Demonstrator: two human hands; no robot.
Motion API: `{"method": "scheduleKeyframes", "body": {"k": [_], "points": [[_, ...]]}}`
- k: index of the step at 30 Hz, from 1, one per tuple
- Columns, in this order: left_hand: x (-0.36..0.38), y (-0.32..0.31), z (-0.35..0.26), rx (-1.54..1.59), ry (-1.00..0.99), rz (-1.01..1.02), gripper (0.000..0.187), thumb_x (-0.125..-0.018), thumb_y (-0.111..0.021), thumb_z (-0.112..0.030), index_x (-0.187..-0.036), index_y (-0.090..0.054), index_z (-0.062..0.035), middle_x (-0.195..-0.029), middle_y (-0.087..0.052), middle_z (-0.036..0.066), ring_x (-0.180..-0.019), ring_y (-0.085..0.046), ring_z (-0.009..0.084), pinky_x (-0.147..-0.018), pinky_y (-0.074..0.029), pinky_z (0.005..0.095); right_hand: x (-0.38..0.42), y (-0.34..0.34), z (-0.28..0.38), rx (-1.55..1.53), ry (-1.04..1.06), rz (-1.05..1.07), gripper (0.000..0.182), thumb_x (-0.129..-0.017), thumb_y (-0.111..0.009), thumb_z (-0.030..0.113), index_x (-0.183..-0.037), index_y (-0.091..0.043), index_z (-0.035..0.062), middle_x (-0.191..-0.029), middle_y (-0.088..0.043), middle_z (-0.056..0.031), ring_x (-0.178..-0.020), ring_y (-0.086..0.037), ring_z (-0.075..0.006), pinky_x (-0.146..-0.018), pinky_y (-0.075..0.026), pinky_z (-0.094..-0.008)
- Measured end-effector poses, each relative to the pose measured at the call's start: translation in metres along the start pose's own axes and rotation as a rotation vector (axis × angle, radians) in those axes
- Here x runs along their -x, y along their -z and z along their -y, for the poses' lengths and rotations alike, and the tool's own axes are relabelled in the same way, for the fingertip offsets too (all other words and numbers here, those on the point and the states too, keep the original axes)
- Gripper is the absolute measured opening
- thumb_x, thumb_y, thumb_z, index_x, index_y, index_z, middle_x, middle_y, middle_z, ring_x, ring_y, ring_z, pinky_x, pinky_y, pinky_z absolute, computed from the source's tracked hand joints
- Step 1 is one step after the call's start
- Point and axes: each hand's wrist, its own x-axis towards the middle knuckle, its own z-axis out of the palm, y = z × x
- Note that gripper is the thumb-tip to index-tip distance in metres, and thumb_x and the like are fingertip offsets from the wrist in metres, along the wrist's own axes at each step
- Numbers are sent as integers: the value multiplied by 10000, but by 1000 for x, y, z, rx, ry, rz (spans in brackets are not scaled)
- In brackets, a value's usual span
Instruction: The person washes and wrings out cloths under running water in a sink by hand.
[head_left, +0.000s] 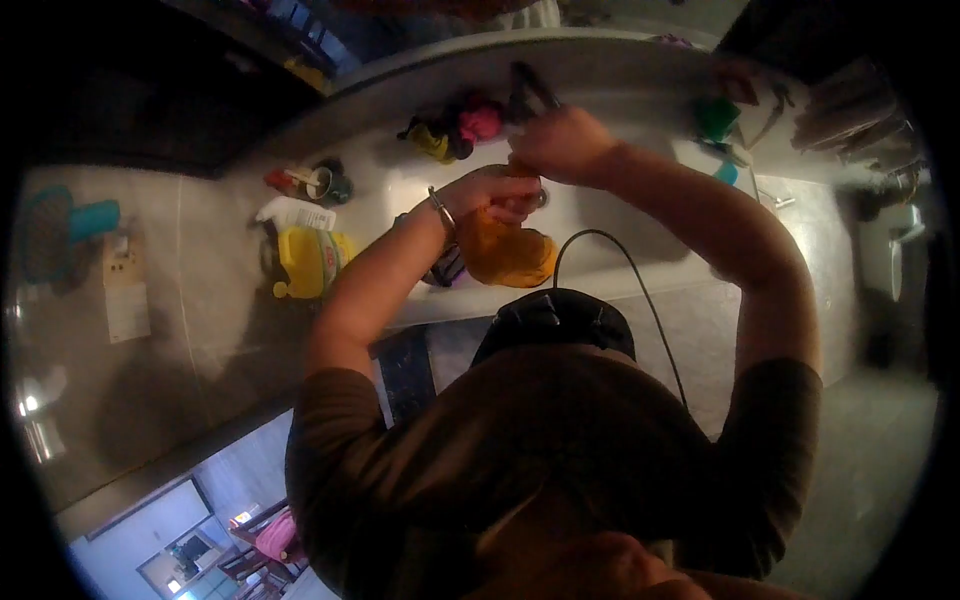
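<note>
An orange-yellow cloth (505, 250) hangs bunched from my two hands over a pale basin (655, 235). My left hand (500, 192), with a metal bracelet at the wrist, is closed round its upper part. Just above and to the right, my right hand (565, 147) is closed at the cloth's top end; its fingertips are partly hidden. Beyond my hands, against the far wall of the basin, lies a bundle of pink, dark and yellow cloth (480, 120). Close to my right hand is a dark looped thing (530, 90) whose kind I cannot make out.
Left of the basin stand a yellow jug (305, 262), a white bottle (298, 214) and a dark cup (330, 185) with things in it. A green object (715, 118) sits at the right end. A black cord (640, 270) arcs near my body.
</note>
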Motion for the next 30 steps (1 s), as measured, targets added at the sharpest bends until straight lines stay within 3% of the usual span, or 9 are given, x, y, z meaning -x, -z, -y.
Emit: {"method": "scheduleKeyframes", "body": {"k": [4,6,7,9,12,17,26,28,30], "points": [[-14,-3,-7,-451,33,-319,119,-895,-533,-167,-868,-566,-55,-610,-449,-20,-464,-424,57,-472,-372,180,-2,-2,5,-85,-171,256,178,-836,-542,230,-929,-621,102,-883,-643,-111,-855,-649,-284,-707,-529,-395],[-21,4,-5,-1152,-20,-457,158,-872,-524,-168,-831,-591,-31,-652,-569,61,-560,-574,184,-542,-460,293,-3,-12,6,-102,-184,271,172,-827,-547,192,-903,-643,72,-877,-658,-126,-845,-659,-288,-708,-534,-400],[-29,15,-3,-1144,-19,-458,158,-872,-524,-168,-831,-591,-31,-652,-569,61,-560,-574,184,-542,-460,293,-3,-19,6,-119,-200,284,170,-819,-553,155,-878,-665,42,-870,-673,-141,-835,-669,-292,-709,-539,-406],[-44,38,3,-2030,-199,-440,214,-839,-503,-179,-918,-619,-17,-755,-643,161,-738,-644,313,-654,-494,390,-7,-33,4,-163,-243,329,181,-820,-544,159,-885,-665,41,-884,-673,-146,-845,-666,-299,-711,-538,-410],[-45,28,-3,-1863,-32,-617,253,-824,-480,-195,-959,-630,-42,-854,-639,209,-845,-620,369,-733,-496,422,-8,-52,1,-253,-309,337,203,-824,-524,170,-897,-663,41,-900,-671,-151,-859,-660,-314,-721,-534,-418],[-63,51,-6,-1978,-156,-582,247,-833,-516,-263,-916,-619,-54,-843,-651,191,-822,-633,353,-711,-510,438,-13,-105,-12,-395,-399,270,221,-818,-508,183,-895,-651,33,-900,-667,-151,-846,-654,-325,-721,-526,-433],[-74,67,-10,-2181,-274,-449,211,-841,-535,-232,-976,-531,-70,-853,-642,171,-782,-638,368,-656,-513,459,-11,-150,-30,-266,159,132,198,-779,-519,205,-861,-645,77,-781,-638,-155,-746,-638,-313,-650,-510,-447],[-74,70,-10,-2199,-279,-417,231,-845,-535,-238,-1006,-531,-73,-869,-636,172,-786,-637,362,-663,-513,455,-9,-140,-29,-843,-294,552,163,-771,-551,194,-862,-645,96,-675,-598,-102,-605,-602,-198,-515,-484,-375],[-73,72,-8,-2218,-286,-382,251,-849,-535,-244,-1036,-531,-77,-885,-629,172,-790,-637,356,-669,-513,452,-10,-127,-31,-927,-408,649,164,-785,-575,217,-883,-646,106,-636,-563,-70,-568,-555,-149,-477,-451,-329]]}}
